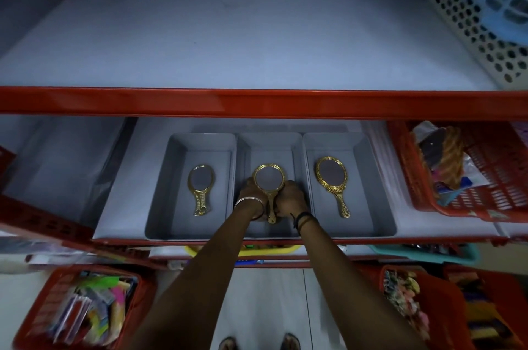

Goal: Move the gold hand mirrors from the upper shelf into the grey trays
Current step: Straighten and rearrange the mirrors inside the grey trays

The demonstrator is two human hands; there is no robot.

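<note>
Three grey trays stand side by side on the lower shelf: a left tray [160, 206], a middle tray [297, 146] and a right tray [380, 201]. An oval gold hand mirror [201, 186] lies flat in the left tray. Another oval gold mirror [333, 181] lies in the right tray. Over the middle tray, a round gold mirror [269, 181] is held between my left hand [249, 195] and my right hand [290, 198], both closed around its handle and lower rim. No mirrors show on the upper shelf [228, 43].
A red rail [257, 102] fronts the upper shelf. White and blue perforated baskets [483, 18] sit at its right end. A red basket [468, 175] of goods stands right of the trays. More red baskets [83, 306] sit below on both sides.
</note>
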